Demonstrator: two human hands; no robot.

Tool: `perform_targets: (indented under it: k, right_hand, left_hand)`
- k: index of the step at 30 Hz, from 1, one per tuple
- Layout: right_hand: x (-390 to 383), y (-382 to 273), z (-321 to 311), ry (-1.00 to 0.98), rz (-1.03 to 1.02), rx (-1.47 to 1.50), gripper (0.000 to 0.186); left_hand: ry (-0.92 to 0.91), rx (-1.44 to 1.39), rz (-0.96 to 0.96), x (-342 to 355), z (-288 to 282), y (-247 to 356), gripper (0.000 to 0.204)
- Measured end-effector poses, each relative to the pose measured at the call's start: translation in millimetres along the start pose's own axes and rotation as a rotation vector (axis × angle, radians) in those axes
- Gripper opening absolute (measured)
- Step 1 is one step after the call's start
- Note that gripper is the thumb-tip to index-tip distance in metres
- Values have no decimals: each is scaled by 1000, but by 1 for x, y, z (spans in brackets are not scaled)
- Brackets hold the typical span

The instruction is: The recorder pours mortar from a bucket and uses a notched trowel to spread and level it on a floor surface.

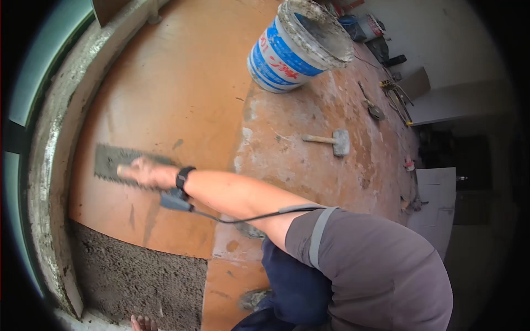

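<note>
My right hand (144, 171) grips the light handle of a notched trowel (107, 160), a dark flat blade with toothed edges. The blade lies over a large smooth orange-brown floor panel (160, 99), close to its left side. Slight motion blur softens the hand and blade. At the lower edge, only the fingers of my left hand (143, 323) show, stretched out beside a strip of grey, crumbly mortar (143, 270). The rest of that hand is out of the picture. The mortar borders the panel's near edge.
A mortar-caked white and blue bucket (287, 52) stands at the far side. A mallet (331, 142) with a wooden handle lies right of the panel. A raised sill (52, 149) runs along the left. Tools (395, 99) and a pale board (433, 204) are at the right.
</note>
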State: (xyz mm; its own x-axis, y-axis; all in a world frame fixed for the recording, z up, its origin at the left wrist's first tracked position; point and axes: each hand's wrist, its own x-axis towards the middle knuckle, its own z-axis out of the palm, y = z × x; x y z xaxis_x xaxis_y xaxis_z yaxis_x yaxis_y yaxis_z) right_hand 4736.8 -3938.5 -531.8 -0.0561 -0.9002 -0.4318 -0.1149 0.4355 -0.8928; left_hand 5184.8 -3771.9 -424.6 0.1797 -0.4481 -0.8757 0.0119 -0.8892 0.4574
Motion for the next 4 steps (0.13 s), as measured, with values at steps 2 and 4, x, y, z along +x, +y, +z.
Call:
perform_targets:
  k: [2,4]
  right_hand:
    - [-1,-20,-47,91,54,-220,58]
    - [-7,-17,-71,152,62,-721,61]
  left_hand:
    - [404,37,-4,19,-22,-37,53]
    - [191,55,22,-16,-23,-37,57]
